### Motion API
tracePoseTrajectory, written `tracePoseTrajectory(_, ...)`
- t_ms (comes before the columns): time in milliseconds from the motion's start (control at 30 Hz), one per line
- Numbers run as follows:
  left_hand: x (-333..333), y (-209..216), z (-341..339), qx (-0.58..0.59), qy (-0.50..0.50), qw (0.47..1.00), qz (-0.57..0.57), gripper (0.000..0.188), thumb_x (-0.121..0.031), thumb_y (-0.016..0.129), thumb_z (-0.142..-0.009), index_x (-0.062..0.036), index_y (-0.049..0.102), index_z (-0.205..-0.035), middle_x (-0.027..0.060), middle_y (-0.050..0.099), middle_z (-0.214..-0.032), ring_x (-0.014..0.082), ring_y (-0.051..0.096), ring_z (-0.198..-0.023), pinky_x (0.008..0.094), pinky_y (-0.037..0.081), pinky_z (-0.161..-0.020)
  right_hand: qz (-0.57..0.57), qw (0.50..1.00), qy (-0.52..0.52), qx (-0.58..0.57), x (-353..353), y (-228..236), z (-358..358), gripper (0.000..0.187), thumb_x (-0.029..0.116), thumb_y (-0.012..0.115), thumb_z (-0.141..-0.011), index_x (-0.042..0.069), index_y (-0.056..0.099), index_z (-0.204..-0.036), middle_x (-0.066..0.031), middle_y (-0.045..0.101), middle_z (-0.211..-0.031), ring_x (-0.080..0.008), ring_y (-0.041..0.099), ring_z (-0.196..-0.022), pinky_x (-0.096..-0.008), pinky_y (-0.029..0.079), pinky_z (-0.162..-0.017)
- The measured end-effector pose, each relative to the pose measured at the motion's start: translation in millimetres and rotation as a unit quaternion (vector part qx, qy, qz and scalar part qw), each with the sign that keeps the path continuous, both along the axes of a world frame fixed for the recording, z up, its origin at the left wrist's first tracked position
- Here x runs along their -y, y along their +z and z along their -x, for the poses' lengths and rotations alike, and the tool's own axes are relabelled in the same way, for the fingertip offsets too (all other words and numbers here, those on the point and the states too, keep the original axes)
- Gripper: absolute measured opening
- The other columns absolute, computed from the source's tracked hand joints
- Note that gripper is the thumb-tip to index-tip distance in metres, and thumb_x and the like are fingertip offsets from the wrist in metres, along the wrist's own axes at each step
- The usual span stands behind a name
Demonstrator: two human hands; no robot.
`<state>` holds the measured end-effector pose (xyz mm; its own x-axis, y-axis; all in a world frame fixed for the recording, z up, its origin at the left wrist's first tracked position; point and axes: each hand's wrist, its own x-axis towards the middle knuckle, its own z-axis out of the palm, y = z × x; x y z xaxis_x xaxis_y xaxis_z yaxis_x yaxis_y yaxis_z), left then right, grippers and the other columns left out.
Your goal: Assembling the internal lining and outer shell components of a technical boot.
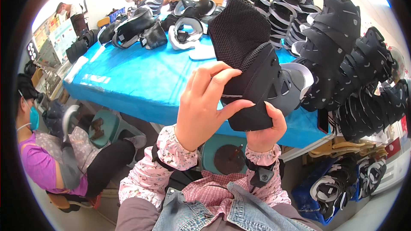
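Note:
A black and grey boot upper (257, 85) is held up in front of me, its mesh-lined tall part pointing up and its light-edged toe turned right. My right hand (269, 131) grips its lower end from below, thumb on the near face and the other fingers mostly hidden behind. My left hand (199, 105) is curved round the upper's left edge. Its thumb lies on the dark surface, and the fingertips touch the side just under the mesh lining.
A blue-covered table (141, 81) bears loose uppers (137, 28) at the back and tall stacks of black uppers (338, 30) on the right. A phone (323, 120) lies at the table's right edge. Below is a blue crate (304, 192); a person (51, 154) sits at left.

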<state>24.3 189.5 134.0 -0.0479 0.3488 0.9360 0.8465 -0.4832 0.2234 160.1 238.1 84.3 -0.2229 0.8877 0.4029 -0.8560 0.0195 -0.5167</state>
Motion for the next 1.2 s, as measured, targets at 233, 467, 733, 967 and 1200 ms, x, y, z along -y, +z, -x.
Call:
tracePoseTrajectory(233, 2, 5, 21, 0.031, -0.057, 0.997, 0.047, 0.056, -0.018, 0.081, -0.058, -0.0018, 0.06, -0.107, 0.0118, 0.056, -0.104, 0.0242, 0.057, -0.087, 0.0311, 0.047, -0.077, 0.021, 0.986, 0.156, -0.061, -4, -3, 7, 0.028, 0.015, 0.047, -0.079, -0.007, 0.06, -0.092, -0.0171, 0.063, -0.093, -0.0259, 0.062, -0.084, -0.0354, 0.05, -0.079)
tracePoseTrajectory(467, 6, 3, 43, 0.14, -0.222, 0.942, 0.209, 0.051, -0.014, 0.081, -0.062, 0.0049, 0.059, -0.104, 0.0086, 0.058, -0.097, 0.0149, 0.055, -0.087, 0.0264, 0.045, -0.077, -0.054, 0.984, 0.169, 0.012, -16, -4, 9, 0.041, 0.013, 0.046, -0.081, -0.007, 0.048, -0.117, -0.018, 0.056, -0.113, -0.0273, 0.056, -0.103, -0.037, 0.044, -0.09)
tracePoseTrajectory(733, 9, 6, 54, 0.19, -0.243, 0.889, 0.339, 0.039, -0.018, 0.08, -0.066, 0.0034, 0.059, -0.092, 0.0019, 0.057, -0.08, 0.007, 0.051, -0.073, 0.0219, 0.043, -0.064, -0.21, 0.942, -0.021, 0.26, -16, 0, 14, 0.034, 0.007, 0.06, -0.083, -0.002, 0.052, -0.115, -0.0088, 0.057, -0.109, -0.0165, 0.055, -0.098, -0.0301, 0.044, -0.085)
tracePoseTrajectory(967, -8, 3, 65, 0.166, -0.23, 0.911, 0.299, 0.027, -0.016, 0.075, -0.072, 0.0025, 0.057, -0.077, -0.0004, 0.048, -0.067, 0.0046, 0.041, -0.063, 0.0233, 0.037, -0.054, -0.241, 0.906, -0.133, 0.322, -20, -4, 36, 0.032, 0.013, 0.059, -0.086, -0.002, 0.053, -0.113, -0.0076, 0.057, -0.109, -0.0145, 0.053, -0.098, -0.0287, 0.044, -0.084)
tracePoseTrajectory(1200, -46, -40, 131, -0.076, 0.035, 0.99, 0.111, 0.03, -0.021, 0.075, -0.061, 0.0006, 0.063, -0.079, 0.011, 0.063, -0.083, 0.0291, 0.057, -0.076, 0.0357, 0.046, -0.068, -0.145, 0.789, 0.281, 0.526, -62, -45, 10, 0.039, 0.026, 0.065, -0.083, -0.001, 0.054, -0.109, -0.0078, 0.058, -0.104, -0.0149, 0.054, -0.102, -0.0311, 0.042, -0.09)
